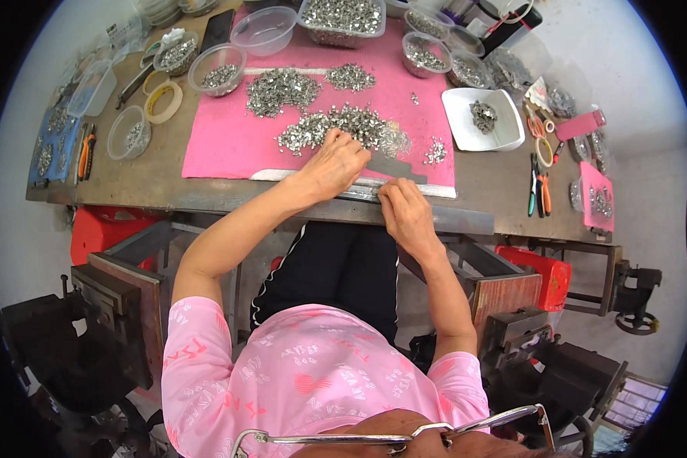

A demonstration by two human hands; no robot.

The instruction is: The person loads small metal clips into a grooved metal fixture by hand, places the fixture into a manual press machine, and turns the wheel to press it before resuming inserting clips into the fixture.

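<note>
The left hand [334,164] curls at the near edge of a heap of small metal pieces [313,131]; the right hand [410,214] bunches its fingers at a metal strip [359,189], though whether either grips anything I cannot tell. A pink mat [220,149] lies beneath the heap.

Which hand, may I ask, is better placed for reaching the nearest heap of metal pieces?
Probably the left hand: it is at the heap, while the right hand is farther off, by the bench edge.
</note>
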